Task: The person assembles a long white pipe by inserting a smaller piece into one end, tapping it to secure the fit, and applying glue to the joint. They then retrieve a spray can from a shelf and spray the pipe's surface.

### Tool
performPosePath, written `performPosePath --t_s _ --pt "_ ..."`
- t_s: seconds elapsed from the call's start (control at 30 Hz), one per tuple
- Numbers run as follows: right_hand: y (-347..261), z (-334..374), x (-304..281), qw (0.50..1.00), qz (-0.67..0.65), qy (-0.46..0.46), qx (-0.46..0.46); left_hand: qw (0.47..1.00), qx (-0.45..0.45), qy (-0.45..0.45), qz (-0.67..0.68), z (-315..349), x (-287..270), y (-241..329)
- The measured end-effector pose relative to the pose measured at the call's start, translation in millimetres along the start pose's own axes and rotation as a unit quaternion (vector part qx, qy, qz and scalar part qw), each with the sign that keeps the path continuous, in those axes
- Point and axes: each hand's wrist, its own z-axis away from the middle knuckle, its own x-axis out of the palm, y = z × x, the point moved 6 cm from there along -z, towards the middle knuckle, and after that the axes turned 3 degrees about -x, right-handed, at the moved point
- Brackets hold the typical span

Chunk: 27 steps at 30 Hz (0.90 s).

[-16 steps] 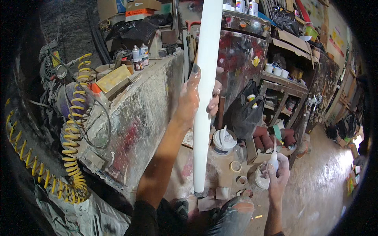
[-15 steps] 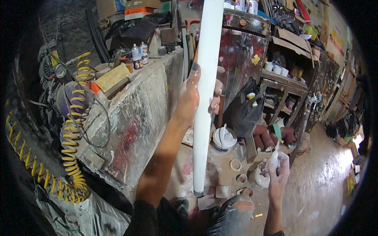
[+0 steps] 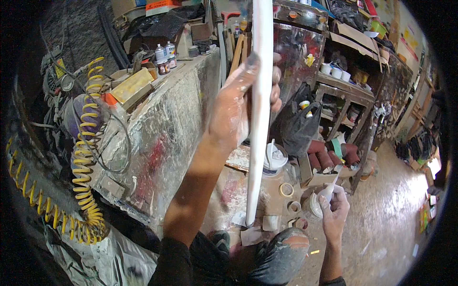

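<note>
My left hand (image 3: 231, 107) is wrapped around a long white tapered piece (image 3: 260, 138), thumb on the near side and fingertips showing past its right edge. The piece stands nearly upright before me, its narrow lower end just above the floor and its top cut off by the picture's edge. Lower right, my right hand (image 3: 337, 212) is closed on a small white bottle with a thin pointed nozzle (image 3: 327, 192), nozzle up. Whitish residue coats its fingers. Behind that hand stands a white tub (image 3: 313, 206).
On the left are a stained bench (image 3: 162, 143), spray cans (image 3: 165, 51) and a coiled yellow hose (image 3: 83, 162). A lidded bucket (image 3: 275, 159), tape rolls (image 3: 286, 189) and a box of reddish sandpaper rolls (image 3: 320, 159) sit on the floor. A black bag (image 3: 300, 126) hangs beyond them.
The white piece has turned in my left hand and shows a narrower side. Its lower end has shifted right and slightly up. My right hand still holds the bottle, almost in place.
</note>
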Motion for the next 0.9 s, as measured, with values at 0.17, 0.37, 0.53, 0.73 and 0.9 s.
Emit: performPosePath --t_s 0.17,0.37,0.53,0.73,0.9 --pt "-2 3 -3 1.000 0.001 0.022 0.001 0.998 0.039 0.007 -0.049 -1 2 7" --pt "-17 9 4 1.000 -0.025 0.004 -0.018 0.994 0.072 -0.018 -0.081 -1 12 14" --pt "-26 10 13 0.999 -0.045 -0.018 -0.025 0.993 0.078 -0.019 -0.091 -2 19 21" --pt "-22 8 16 0.999 -0.048 -0.014 -0.019 0.998 0.068 -0.013 -0.003 2 18 23" --pt "-20 7 17 0.998 -0.062 -0.018 -0.012 0.997 0.066 -0.026 -0.034 0 20 26"
